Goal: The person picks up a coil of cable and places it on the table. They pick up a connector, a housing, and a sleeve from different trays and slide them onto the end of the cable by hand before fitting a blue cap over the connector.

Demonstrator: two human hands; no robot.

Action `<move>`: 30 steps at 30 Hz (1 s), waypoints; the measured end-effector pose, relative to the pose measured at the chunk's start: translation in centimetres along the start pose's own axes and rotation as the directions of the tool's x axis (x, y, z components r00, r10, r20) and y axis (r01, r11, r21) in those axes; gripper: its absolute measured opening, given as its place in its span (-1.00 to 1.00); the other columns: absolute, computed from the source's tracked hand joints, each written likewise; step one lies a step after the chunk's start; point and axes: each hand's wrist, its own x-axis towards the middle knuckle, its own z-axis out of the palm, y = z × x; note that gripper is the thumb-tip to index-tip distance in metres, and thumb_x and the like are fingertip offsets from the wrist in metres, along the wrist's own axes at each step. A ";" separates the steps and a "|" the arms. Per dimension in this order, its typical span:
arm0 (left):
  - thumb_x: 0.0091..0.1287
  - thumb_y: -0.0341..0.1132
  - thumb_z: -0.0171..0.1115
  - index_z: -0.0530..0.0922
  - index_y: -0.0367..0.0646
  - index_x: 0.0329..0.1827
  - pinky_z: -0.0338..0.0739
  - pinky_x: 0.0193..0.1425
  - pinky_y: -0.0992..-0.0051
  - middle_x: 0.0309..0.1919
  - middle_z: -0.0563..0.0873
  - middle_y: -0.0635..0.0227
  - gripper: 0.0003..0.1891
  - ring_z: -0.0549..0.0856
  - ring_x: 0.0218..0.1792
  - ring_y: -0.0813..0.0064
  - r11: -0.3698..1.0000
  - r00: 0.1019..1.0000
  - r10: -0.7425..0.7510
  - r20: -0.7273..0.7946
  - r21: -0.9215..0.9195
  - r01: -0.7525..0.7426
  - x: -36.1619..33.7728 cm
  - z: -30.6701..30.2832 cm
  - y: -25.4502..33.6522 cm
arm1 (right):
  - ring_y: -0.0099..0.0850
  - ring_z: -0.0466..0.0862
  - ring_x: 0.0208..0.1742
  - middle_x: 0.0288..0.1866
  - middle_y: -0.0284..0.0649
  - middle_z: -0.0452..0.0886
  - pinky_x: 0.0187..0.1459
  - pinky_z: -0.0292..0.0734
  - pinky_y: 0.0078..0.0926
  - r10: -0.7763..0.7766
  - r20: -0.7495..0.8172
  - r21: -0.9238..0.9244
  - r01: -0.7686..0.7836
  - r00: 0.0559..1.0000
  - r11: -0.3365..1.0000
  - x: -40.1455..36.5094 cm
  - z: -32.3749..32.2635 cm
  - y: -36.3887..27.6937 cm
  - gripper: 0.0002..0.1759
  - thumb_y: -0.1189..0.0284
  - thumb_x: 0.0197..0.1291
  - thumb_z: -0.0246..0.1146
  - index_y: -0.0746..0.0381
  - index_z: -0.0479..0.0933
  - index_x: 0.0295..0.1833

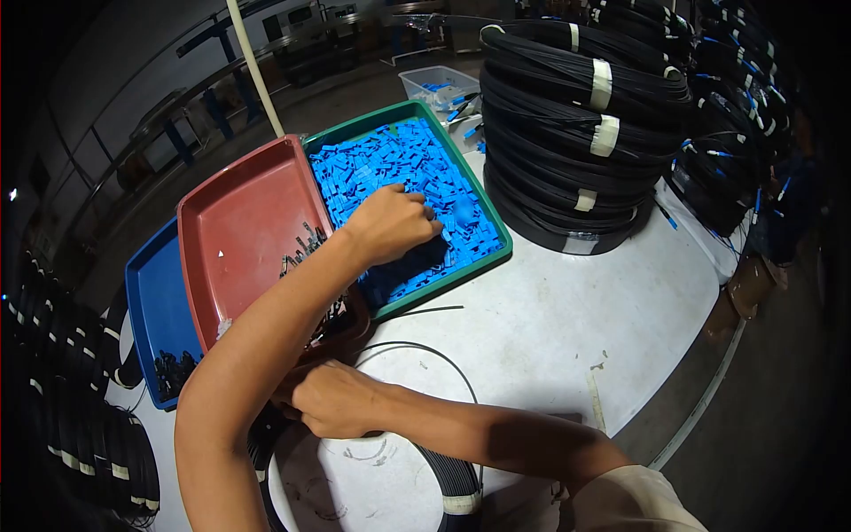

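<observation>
My left hand (pixel 396 223) is over a green tray (pixel 503 238) filled with small blue plastic connector parts (pixel 381 164). Its fingers curl closed down among the parts, and whatever lies at the fingertips is hidden. Lower down, my right hand (pixel 339 401) is closed at the upper left of a coil of black cable (pixel 448 474), apparently around the cable; its fingertips are out of sight. A loose loop of that cable (pixel 443 352) arcs to the right above my right forearm. White tape (pixel 461 504) binds the coil, which lies on the white table (pixel 567 328).
A red tray (pixel 248 199) with small dark metallic parts stands left of the green tray. Beyond it, a blue tray (pixel 151 293) holds black pieces. A tall stack of taped cable coils (pixel 567 133) stands back right, beside a clear plastic bin (pixel 434 82). More coils (pixel 89 434) are at left.
</observation>
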 end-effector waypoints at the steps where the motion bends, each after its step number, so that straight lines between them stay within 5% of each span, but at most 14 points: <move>1: 0.25 -0.37 0.27 0.70 -0.03 -0.07 0.57 0.05 0.29 -0.20 0.77 0.41 -0.79 0.73 -0.03 0.30 0.999 0.997 -0.008 -0.076 0.031 0.010 0.0 0.0 -0.2 | 0.11 0.66 -0.18 -0.25 0.08 0.63 -0.08 0.55 0.01 0.003 0.001 0.002 -0.003 1.000 1.000 0.0 -0.5 -0.3 -0.78 0.58 0.03 0.14 0.29 0.53 -0.14; 5: 0.28 -0.36 0.29 0.70 -0.05 -0.08 0.54 0.06 0.28 -0.21 0.76 0.38 -0.82 0.70 -0.04 0.32 0.990 0.964 -0.091 -0.250 -0.126 0.061 -1.2 0.9 -1.0 | 0.14 0.65 -0.24 -0.31 0.12 0.63 -0.12 0.54 0.03 -0.020 -0.026 0.038 0.021 0.999 0.999 -0.2 -0.9 -0.5 -0.86 0.51 0.14 0.22 0.36 0.55 -0.21; 12: 0.22 -0.37 0.34 0.69 -0.08 0.01 0.53 0.08 0.23 -0.08 0.77 0.28 -0.72 0.69 0.03 0.23 0.942 0.960 -0.279 0.018 -0.188 0.277 -3.4 -0.3 -1.4 | 0.07 0.64 -0.11 -0.28 0.07 0.60 -0.04 0.49 0.01 -0.054 -0.123 0.103 0.067 0.991 0.992 -0.3 -0.9 -0.8 -0.82 0.41 0.32 0.22 0.34 0.50 -0.20; 15: 0.22 -0.37 0.33 0.64 -0.11 0.15 0.53 0.09 0.18 0.07 0.74 0.21 -0.61 0.67 0.10 0.20 0.917 0.907 -0.398 -0.134 -0.085 0.390 -4.0 -0.1 -2.0 | 0.05 0.63 -0.11 -0.26 0.03 0.59 -0.04 0.49 -0.01 -0.048 -0.111 0.139 0.063 0.993 0.988 -0.2 -0.9 -0.8 -0.83 0.42 0.33 0.22 0.32 0.47 -0.19; 16: 0.22 -0.37 0.32 0.56 -0.15 0.28 0.52 0.18 0.13 0.19 0.69 0.17 -0.49 0.63 0.18 0.19 0.884 0.886 -0.461 -0.049 -0.111 0.454 -4.0 -0.1 -2.3 | 0.05 0.63 -0.11 -0.26 0.03 0.59 -0.04 0.49 -0.01 -0.050 -0.108 0.139 0.065 0.993 0.988 -0.2 -0.9 -0.8 -0.83 0.42 0.33 0.22 0.32 0.47 -0.19; 20: 0.21 -0.37 0.33 0.57 -0.14 0.30 0.50 0.27 0.13 0.20 0.68 0.16 -0.48 0.64 0.19 0.14 0.867 0.880 -0.474 0.007 -0.170 0.468 -4.1 1.0 -2.7 | 0.05 0.63 -0.12 -0.26 0.01 0.59 -0.05 0.49 -0.01 -0.052 -0.126 0.133 0.069 0.991 0.989 -0.2 -0.9 -0.8 -0.83 0.42 0.32 0.22 0.32 0.48 -0.20; 22: 0.18 -0.39 0.33 0.67 -0.15 0.14 0.50 0.29 0.13 0.16 0.69 0.12 -0.59 0.64 0.18 0.10 0.827 0.877 -0.477 -0.049 -0.364 0.429 -3.8 1.0 -2.4 | 0.05 0.63 -0.12 -0.26 0.02 0.59 -0.05 0.49 -0.01 -0.052 -0.137 0.141 0.071 0.989 0.987 -0.3 -1.0 -0.8 -0.83 0.42 0.32 0.22 0.33 0.48 -0.20; 26: 0.12 -0.43 0.30 0.75 -0.18 -0.07 0.59 0.17 0.19 0.03 0.73 0.06 -0.71 0.70 0.07 0.09 0.822 0.907 -0.418 -0.059 -0.449 0.350 -3.1 1.4 -2.1 | 0.08 0.62 -0.12 -0.26 0.05 0.59 -0.04 0.48 0.01 -0.034 -0.105 0.133 0.048 0.994 0.990 -0.3 -1.1 -1.0 -0.82 0.42 0.33 0.22 0.34 0.48 -0.20; 28: 0.07 -0.41 0.20 0.77 -0.21 -0.21 0.65 0.04 0.17 -0.20 0.77 0.01 -0.73 0.75 -0.15 0.03 0.727 0.870 -0.484 -0.098 -0.598 0.337 -2.6 1.4 -2.3 | 0.09 0.62 -0.13 -0.27 0.05 0.59 -0.04 0.48 0.02 -0.033 -0.095 0.119 0.044 0.995 0.992 -0.3 -1.1 -0.9 -0.81 0.41 0.33 0.22 0.35 0.48 -0.19; 30: 0.06 -0.42 0.18 0.77 -0.21 -0.19 0.65 0.04 0.18 -0.22 0.78 0.01 -0.71 0.76 -0.18 0.02 0.670 0.829 -0.547 -0.115 -0.654 0.352 -2.2 1.0 -2.7 | 0.10 0.62 -0.15 -0.28 0.06 0.60 -0.05 0.48 0.03 -0.055 -0.134 0.108 0.070 0.989 0.992 -0.4 -0.9 -0.7 -0.79 0.39 0.32 0.22 0.36 0.51 -0.21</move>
